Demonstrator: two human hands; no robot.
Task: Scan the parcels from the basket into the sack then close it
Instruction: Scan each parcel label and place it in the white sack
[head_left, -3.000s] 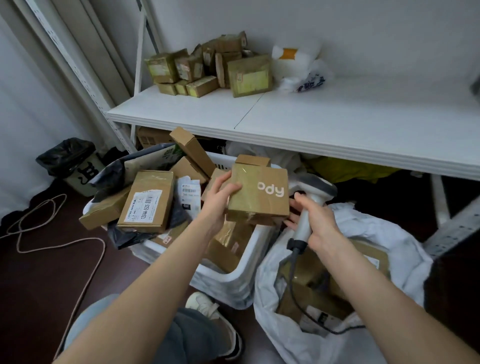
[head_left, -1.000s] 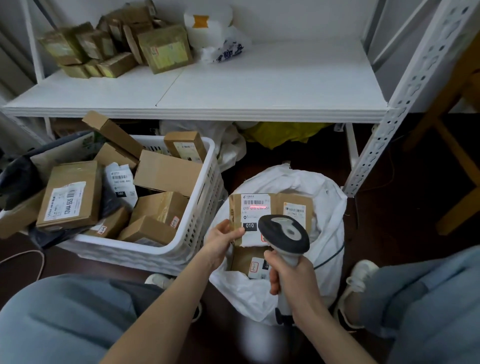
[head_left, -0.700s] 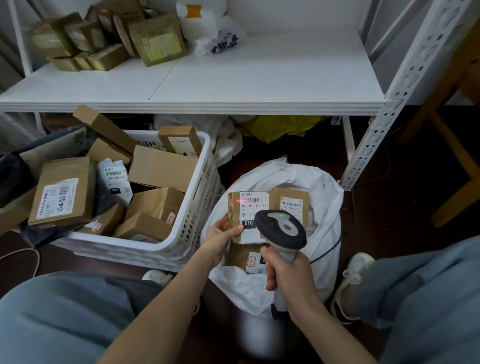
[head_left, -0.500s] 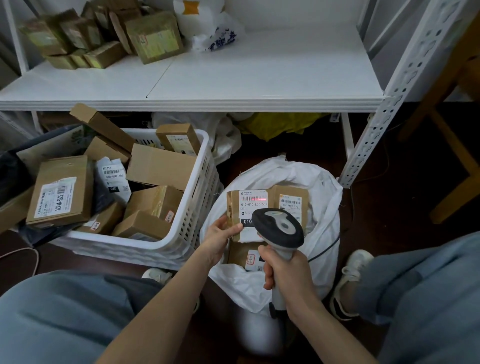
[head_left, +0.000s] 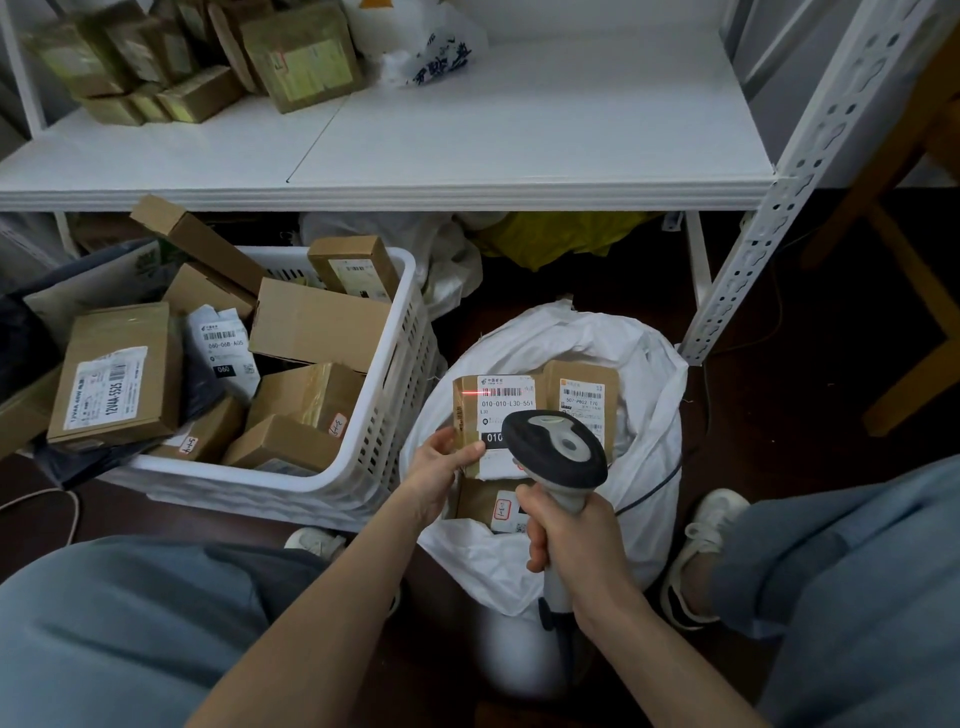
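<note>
Left hand (head_left: 445, 467) grip closed on parcel (head_left: 493, 410) edge, over open sack (head_left: 639, 467). Right hand (head_left: 571, 535) fist wraps scanner (head_left: 556, 452) handle; scanner head hides label's lower part. Basket (head_left: 395, 415) alongside.

I count three parcels (head_left: 582, 395) in my sack (head_left: 649, 364), one basket (head_left: 405, 364), one scanner (head_left: 556, 452).

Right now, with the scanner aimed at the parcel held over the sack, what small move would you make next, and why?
Probably nudge the scanner in the right hand slightly right: the red line sits at the label's left edge, barely on the barcode. The left hand holds the parcel over the open sack.
</note>
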